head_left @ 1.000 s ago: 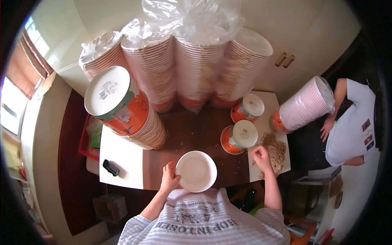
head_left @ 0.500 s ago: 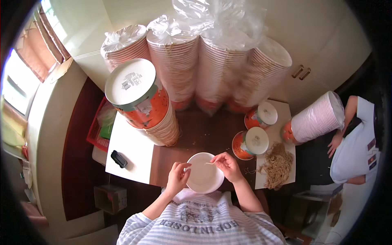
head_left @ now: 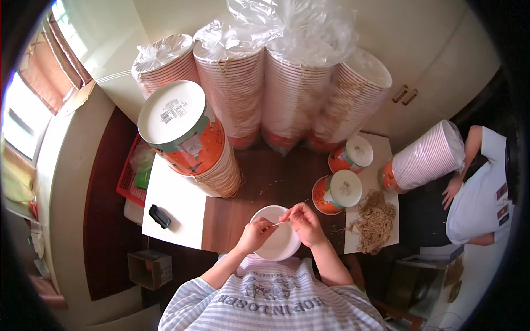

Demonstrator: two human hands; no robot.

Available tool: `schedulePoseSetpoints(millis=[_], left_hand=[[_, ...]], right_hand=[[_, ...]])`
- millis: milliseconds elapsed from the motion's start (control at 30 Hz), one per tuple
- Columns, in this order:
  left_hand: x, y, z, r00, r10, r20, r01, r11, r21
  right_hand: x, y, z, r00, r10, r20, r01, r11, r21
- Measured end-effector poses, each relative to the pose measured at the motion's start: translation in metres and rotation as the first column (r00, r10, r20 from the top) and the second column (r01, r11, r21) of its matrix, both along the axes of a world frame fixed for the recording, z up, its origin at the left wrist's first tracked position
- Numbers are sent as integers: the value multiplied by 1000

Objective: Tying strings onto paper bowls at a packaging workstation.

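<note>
Your left hand [head_left: 255, 234] and right hand [head_left: 303, 221] pinch a thin string [head_left: 277, 224] over the white bowl [head_left: 277, 240] on the worktop [head_left: 243, 212], so tying looks barely begun, with the string bundle [head_left: 375, 220] waiting.

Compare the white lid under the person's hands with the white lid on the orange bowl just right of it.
The lid under the hands is plain white and partly covered by both hands; the lid on the orange bowl bears a printed mark and is untouched. Both are round and white.
</note>
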State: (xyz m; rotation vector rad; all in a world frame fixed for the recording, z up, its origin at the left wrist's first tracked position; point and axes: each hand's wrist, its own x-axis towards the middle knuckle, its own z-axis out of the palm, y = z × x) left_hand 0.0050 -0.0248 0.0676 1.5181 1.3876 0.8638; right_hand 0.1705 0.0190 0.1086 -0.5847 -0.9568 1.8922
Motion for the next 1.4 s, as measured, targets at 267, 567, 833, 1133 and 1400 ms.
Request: schedulePoseSetpoints(millis=[267,567,833,1133,1400], left_hand=[[-31,-2,21,953,-164,254,227,943,-241],[-30,-3,22,975,-188,118,206,965,-162],[-25,-5,8,969,-207,132,201,978,52],[-29,2,12,955,-188,229,226,962,-153],[-10,58,10,892,-5,-453,217,882,418]], right_hand=[[25,7,-8,986,-85,147,97,992,-77],[12,-6,-26,925,200,324,-213,977,5],[-14,-22,-35,915,235,329,-208,971,-115],[-16,-22,-32,689,-320,650,-92,851,516],[-15,-30,-60,702,-232,674,82,966,247]])
